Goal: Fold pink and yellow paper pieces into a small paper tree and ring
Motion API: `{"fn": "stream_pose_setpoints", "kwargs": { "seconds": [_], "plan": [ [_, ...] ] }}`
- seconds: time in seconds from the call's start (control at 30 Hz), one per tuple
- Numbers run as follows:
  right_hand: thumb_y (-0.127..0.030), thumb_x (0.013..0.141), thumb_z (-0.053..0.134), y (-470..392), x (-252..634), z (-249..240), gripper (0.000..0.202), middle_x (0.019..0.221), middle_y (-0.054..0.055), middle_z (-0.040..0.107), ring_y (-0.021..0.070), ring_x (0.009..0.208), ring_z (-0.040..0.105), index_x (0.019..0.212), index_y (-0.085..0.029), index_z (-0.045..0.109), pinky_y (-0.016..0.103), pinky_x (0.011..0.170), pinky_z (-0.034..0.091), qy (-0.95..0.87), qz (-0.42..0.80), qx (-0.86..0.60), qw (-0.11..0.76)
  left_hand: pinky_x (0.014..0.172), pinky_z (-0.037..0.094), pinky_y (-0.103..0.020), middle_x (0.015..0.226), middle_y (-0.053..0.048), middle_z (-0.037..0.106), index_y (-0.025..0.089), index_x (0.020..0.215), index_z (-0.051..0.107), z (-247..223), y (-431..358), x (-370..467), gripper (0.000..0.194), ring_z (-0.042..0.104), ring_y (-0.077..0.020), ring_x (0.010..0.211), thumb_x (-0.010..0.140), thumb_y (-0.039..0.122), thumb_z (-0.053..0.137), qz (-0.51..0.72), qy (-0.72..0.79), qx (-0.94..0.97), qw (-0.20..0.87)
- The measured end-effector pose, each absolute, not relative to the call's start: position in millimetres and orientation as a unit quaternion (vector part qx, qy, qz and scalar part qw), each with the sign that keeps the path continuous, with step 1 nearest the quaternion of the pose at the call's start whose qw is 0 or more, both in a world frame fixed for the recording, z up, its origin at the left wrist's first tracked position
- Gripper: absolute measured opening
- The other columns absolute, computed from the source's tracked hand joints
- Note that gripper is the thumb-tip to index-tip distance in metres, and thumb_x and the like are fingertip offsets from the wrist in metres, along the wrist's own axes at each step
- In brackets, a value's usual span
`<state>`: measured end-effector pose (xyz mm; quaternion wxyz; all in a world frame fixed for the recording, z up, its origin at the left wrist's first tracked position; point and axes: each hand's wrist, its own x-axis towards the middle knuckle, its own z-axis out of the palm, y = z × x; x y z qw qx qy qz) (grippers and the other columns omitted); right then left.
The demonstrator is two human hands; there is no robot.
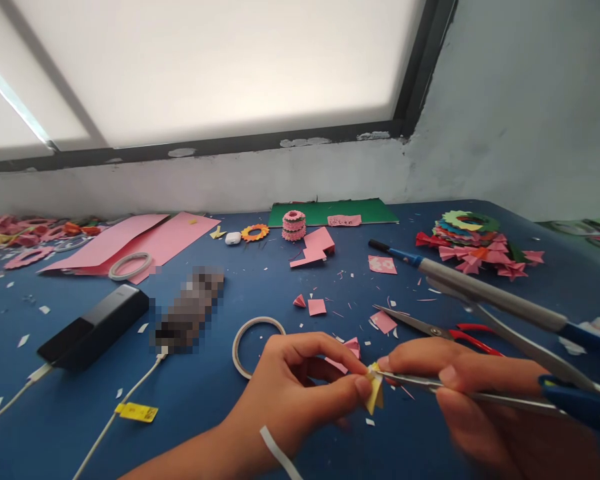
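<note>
Between the thumb and index finger of my left hand (300, 387) is a small folded yellow paper piece (374, 393). My right hand (480, 393) closes around thin metal tweezers (433, 382), whose tips touch the top of that paper. A white strip (279, 453) clings near my left wrist. Just beyond my hands, folded pink paper (351, 348) is partly covered by my fingers. Behind the left hand lies a roll of tape (237, 350). Red-handled scissors (434, 331) rest above my right hand, their blades over a pink paper square (384, 323).
A long grey-and-blue rod (490, 293) and a blue-handled tool (580, 403) cross the right side. Pink sheets (180, 233), a black power bank (95, 327) and a cable (140, 387) are on the left. Paper rings (470, 220) are piled at the back right.
</note>
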<state>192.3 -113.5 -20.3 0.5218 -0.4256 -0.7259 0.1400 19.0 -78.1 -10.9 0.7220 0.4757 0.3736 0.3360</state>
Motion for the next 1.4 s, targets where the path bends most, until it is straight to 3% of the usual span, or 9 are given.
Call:
{"fn": "stream_pose_setpoints", "kwargs": {
  "seconds": [0.17,0.4,0.67,0.97,1.2,1.4],
  "plan": [
    [-0.029,0.092,0.046,-110.9,203.3,-22.8,0.02,0.076,-0.004,0.071,0.0103,0.06,0.066,0.088,-0.028,0.066,0.018,0.068,0.055,-0.755,0.152,-0.4,0.496,0.048,0.054,-0.013,0.069,-0.002,0.065,0.012,0.069,0.07,-11.0,-77.8,18.8,0.015,0.059,-0.0072,0.057,0.065,0.021,0.081,0.339,0.371,0.487,0.714],
    [-0.021,0.087,0.05,-107.3,205.9,-17.0,0.016,0.077,-0.002,0.071,0.0134,0.064,0.068,0.087,-0.026,0.065,0.02,0.064,0.056,-0.778,0.172,-0.368,0.479,0.049,0.052,-0.013,0.071,-0.001,0.066,0.013,0.068,0.071,-10.3,-79.0,18.9,0.012,0.059,-0.0058,0.054,0.065,0.02,0.08,0.346,0.37,0.506,0.698],
    [-0.024,0.089,0.05,-109.0,211.1,-18.0,0.017,0.082,0.0,0.073,0.0137,0.07,0.069,0.08,-0.024,0.064,0.019,0.065,0.055,-0.784,0.197,-0.363,0.463,0.05,0.051,-0.015,0.072,-0.002,0.065,0.013,0.068,0.072,-11.4,-79.5,19.6,0.013,0.058,-0.0065,0.054,0.065,0.022,0.081,0.352,0.369,0.516,0.688],
    [-0.017,0.086,0.052,-111.2,212.6,-21.2,0.013,0.086,0.001,0.072,0.016,0.076,0.07,0.086,-0.026,0.061,0.021,0.07,0.056,-0.795,0.153,-0.351,0.47,0.05,0.049,-0.016,0.075,-0.003,0.065,0.014,0.07,0.073,-12.7,-79.8,18.9,0.007,0.058,-0.0076,0.057,0.069,0.02,0.077,0.36,0.374,0.55,0.654],
    [-0.028,0.09,0.047,-113.8,201.0,-25.6,0.016,0.081,-0.001,0.072,0.015,0.062,0.068,0.092,-0.029,0.063,0.024,0.067,0.057,-0.738,0.172,-0.405,0.512,0.05,0.048,-0.018,0.076,-0.003,0.065,0.015,0.069,0.074,-12.9,-79.4,17.0,0.006,0.057,-0.0089,0.058,0.068,0.019,0.077,0.358,0.377,0.565,0.64],
    [-0.016,0.086,0.049,-111.7,209.0,-24.5,0.014,0.087,-0.001,0.073,0.0154,0.066,0.07,0.079,-0.027,0.054,0.021,0.064,0.058,-0.78,0.196,-0.359,0.474,0.051,0.048,-0.02,0.076,-0.004,0.065,0.016,0.07,0.074,-13.8,-80.2,15.0,0.006,0.056,-0.0103,0.058,0.07,0.022,0.075,0.36,0.38,0.588,0.617]
  ]
}}
